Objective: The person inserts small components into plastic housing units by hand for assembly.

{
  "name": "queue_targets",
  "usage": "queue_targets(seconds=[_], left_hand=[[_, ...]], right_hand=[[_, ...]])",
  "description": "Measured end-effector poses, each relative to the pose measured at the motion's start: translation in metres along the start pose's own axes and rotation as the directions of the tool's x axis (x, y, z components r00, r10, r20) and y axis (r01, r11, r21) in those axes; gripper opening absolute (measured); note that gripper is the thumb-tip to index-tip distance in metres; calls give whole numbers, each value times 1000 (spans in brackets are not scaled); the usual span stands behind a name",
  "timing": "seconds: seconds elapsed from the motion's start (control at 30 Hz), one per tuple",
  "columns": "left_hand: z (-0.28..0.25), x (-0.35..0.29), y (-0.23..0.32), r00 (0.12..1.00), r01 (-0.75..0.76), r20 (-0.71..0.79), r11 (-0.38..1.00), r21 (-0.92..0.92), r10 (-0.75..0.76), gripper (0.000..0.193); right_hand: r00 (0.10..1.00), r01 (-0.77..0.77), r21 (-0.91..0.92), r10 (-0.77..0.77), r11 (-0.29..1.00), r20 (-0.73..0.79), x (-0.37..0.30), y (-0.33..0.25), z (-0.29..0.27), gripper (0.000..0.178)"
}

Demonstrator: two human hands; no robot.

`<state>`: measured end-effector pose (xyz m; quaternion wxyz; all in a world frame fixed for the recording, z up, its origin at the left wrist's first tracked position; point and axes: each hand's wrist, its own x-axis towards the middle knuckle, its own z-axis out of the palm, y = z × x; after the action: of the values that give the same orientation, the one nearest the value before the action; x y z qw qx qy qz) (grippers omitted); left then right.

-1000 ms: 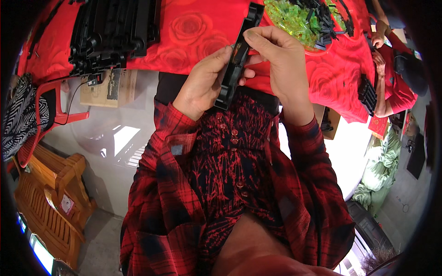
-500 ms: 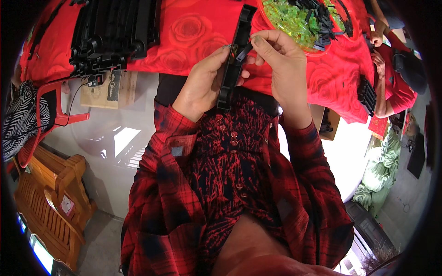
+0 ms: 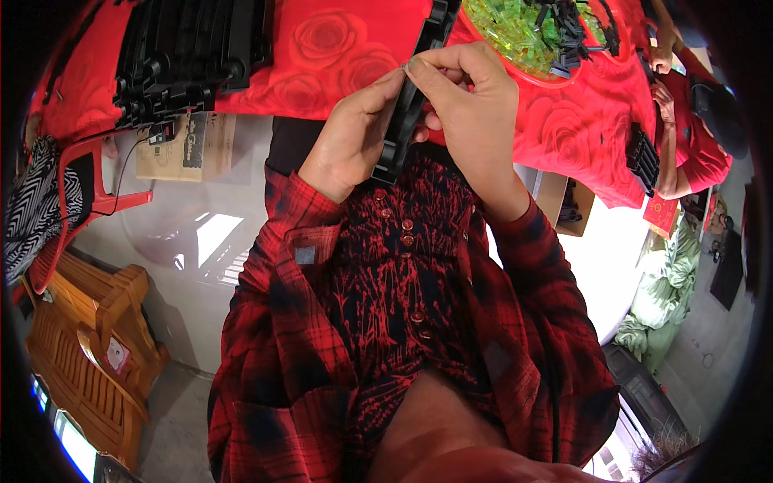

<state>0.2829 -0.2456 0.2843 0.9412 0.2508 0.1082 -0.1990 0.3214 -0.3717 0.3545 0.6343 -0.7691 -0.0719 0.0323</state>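
Observation:
My left hand [image 3: 353, 138] is wrapped round a long black plastic channel strip [image 3: 390, 158], held at a slant over my lap by the table edge. Its upper end reaches past the top edge of the picture. Over the middle of the strip, my right hand [image 3: 475, 101] is closed in a pinch, thumb and index finger pressed together beside the left thumb. Whatever those fingertips grip is hidden behind them. Right of the strip's upper end stands a red round tray [image 3: 555, 80] of small yellow-green clear pieces [image 3: 507, 36] and small black pieces [image 3: 568, 40].
A stack of black plastic strips [image 3: 189, 56] lies on the red flowered tablecloth [image 3: 310, 88] at left. Another person's arm [image 3: 667, 153] rests at the right, near more black strips [image 3: 642, 159]. Below are a red chair [image 3: 101, 189], a cardboard box [image 3: 173, 149] and a wooden chair [image 3: 97, 338].
My right fingers have moved left and down onto the strip, and the small black piece they pinched is now out of sight. The strip has shifted slightly up and right.

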Motion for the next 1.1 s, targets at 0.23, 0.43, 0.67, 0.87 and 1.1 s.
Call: queue_targets(seconds=[0.23, 0.43, 0.67, 0.87, 1.1], left_hand=[[-2, 1, -2, 998, 8, 60, 995, -95, -2, 36], [7, -3, 4, 995, 8, 100, 998, -68, -1, 42], [-5, 2, 2, 981, 72, 187, 987, -144, -45, 48], [-8, 1, -1, 975, 150, 202, 951, -269, -97, 41], [-7, 0, -2, 977, 149, 194, 939, -311, -91, 38]], right_hand=[[982, 121, -158, -142, 980, -128, -1, 23, 6, 9], [977, 130, -269, -170, 954, -131, 0, 29, 5, 9], [996, -29, -36, 26, 999, -89, -2, 8, 2, 10], [987, 26, -78, -38, 997, -156, -2, 24, 5, 11], [981, 59, -148, -84, 987, -172, -2, 28, 6, 10]])
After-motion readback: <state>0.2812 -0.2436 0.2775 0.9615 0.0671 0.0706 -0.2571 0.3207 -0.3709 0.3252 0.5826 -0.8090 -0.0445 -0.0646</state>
